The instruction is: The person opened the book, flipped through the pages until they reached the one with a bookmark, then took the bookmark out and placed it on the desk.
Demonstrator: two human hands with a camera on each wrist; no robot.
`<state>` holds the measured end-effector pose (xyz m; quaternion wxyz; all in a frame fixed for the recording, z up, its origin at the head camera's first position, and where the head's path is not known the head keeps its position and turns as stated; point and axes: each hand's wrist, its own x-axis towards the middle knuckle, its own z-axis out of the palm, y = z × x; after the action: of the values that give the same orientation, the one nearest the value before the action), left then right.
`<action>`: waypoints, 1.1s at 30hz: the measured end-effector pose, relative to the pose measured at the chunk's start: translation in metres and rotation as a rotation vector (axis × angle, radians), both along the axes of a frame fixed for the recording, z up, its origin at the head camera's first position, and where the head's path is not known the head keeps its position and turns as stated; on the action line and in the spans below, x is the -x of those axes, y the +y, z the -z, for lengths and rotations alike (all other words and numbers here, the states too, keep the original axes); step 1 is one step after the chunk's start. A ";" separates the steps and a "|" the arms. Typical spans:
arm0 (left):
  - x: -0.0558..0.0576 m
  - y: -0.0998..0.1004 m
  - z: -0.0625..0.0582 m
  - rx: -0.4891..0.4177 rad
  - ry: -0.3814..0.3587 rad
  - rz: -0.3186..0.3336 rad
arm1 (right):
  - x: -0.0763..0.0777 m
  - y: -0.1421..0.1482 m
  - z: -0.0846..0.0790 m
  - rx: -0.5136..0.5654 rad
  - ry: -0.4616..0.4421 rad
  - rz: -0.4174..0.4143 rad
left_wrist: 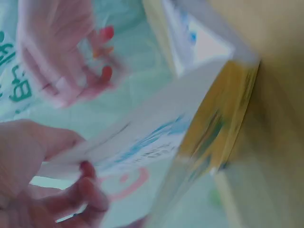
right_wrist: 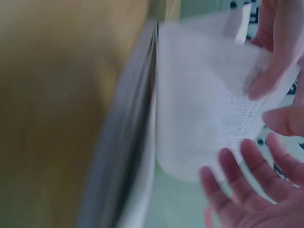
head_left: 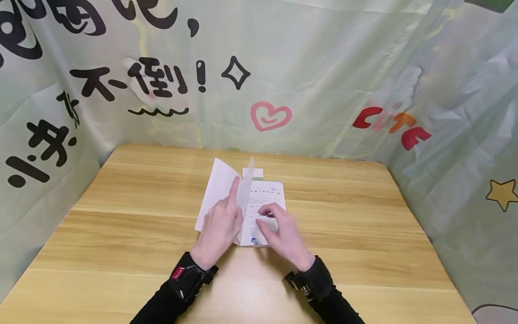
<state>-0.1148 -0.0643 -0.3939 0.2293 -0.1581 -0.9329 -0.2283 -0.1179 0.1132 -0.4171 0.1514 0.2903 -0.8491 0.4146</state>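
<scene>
An open book point(head_left: 267, 191) lies on the table, its right side showing a printed page with a small blue picture near the bottom. A lifted page point(head_left: 246, 189) stands nearly upright at the middle, and a blank white leaf point(head_left: 214, 184) spreads to the left. My left hand point(head_left: 218, 222) is at the lifted part, index finger stretched along it; in the left wrist view, thumb and fingers pinch a page point(left_wrist: 156, 133). Over the right page hovers my right hand point(head_left: 285, 231), thumb and fingers apart; the right wrist view shows its spread fingers point(right_wrist: 251, 185) holding nothing.
A small white card point(head_left: 257, 173) pokes out behind the book's far edge. The wooden table point(head_left: 356, 216) is bordered at the back and sides by a printed cloth point(head_left: 323, 81). Black bands point(head_left: 190, 275) with cameras wrap both wrists.
</scene>
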 end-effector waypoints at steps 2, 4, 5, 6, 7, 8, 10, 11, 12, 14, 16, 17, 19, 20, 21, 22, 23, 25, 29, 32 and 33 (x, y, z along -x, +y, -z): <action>0.000 -0.008 -0.005 0.043 -0.035 -0.021 | -0.004 -0.007 0.005 -0.046 -0.122 -0.043; -0.001 -0.015 -0.010 0.096 -0.094 -0.042 | -0.008 -0.015 0.009 -0.106 -0.197 -0.092; -0.002 -0.019 -0.011 0.123 -0.123 -0.052 | -0.009 -0.018 0.012 -0.143 -0.218 -0.115; -0.002 -0.022 -0.013 0.146 -0.149 -0.060 | -0.010 -0.021 0.014 -0.185 -0.232 -0.135; -0.003 -0.025 -0.014 0.165 -0.173 -0.064 | -0.011 -0.023 0.015 -0.232 -0.241 -0.153; -0.004 -0.027 -0.014 0.180 -0.194 -0.074 | -0.012 -0.024 0.017 -0.280 -0.234 -0.176; -0.004 -0.031 -0.014 0.229 -0.200 -0.093 | -0.014 -0.025 0.018 -0.365 -0.227 -0.213; -0.004 -0.032 -0.013 0.256 -0.202 -0.106 | -0.015 -0.025 0.019 -0.398 -0.216 -0.233; -0.004 -0.034 -0.012 0.286 -0.204 -0.117 | -0.016 -0.025 0.020 -0.421 -0.208 -0.251; -0.003 -0.035 -0.009 0.352 -0.224 -0.128 | -0.017 -0.025 0.020 -0.457 -0.190 -0.290; -0.002 -0.034 -0.006 0.405 -0.251 -0.107 | -0.018 -0.025 0.019 -0.485 -0.174 -0.316; -0.001 -0.034 -0.004 0.429 -0.269 -0.082 | -0.018 -0.024 0.019 -0.496 -0.166 -0.330; 0.001 -0.031 0.001 0.459 -0.288 -0.005 | -0.018 -0.023 0.018 -0.516 -0.146 -0.352; 0.001 -0.030 0.004 0.464 -0.289 0.042 | -0.018 -0.022 0.018 -0.527 -0.135 -0.362; 0.002 -0.029 0.006 0.464 -0.290 0.090 | -0.017 -0.021 0.018 -0.533 -0.127 -0.374; 0.002 -0.028 0.009 0.463 -0.292 0.136 | -0.017 -0.020 0.018 -0.539 -0.124 -0.388; 0.002 -0.028 0.012 0.466 -0.293 0.177 | -0.016 -0.018 0.017 -0.536 -0.129 -0.405; 0.002 -0.026 0.017 0.459 -0.313 0.234 | -0.013 -0.013 0.014 -0.525 -0.153 -0.440; 0.004 -0.023 0.024 0.460 -0.389 0.267 | -0.007 0.000 0.008 -0.495 -0.237 -0.459; 0.005 -0.020 0.026 0.464 -0.448 0.250 | -0.003 0.011 0.004 -0.552 -0.281 -0.375; 0.005 -0.019 0.025 0.459 -0.463 0.239 | -0.002 0.015 0.004 -0.580 -0.295 -0.338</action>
<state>-0.1200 -0.0832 -0.4192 -0.0585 -0.2578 -0.9621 -0.0677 -0.1156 0.1282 -0.4209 -0.1317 0.3943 -0.8842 0.2133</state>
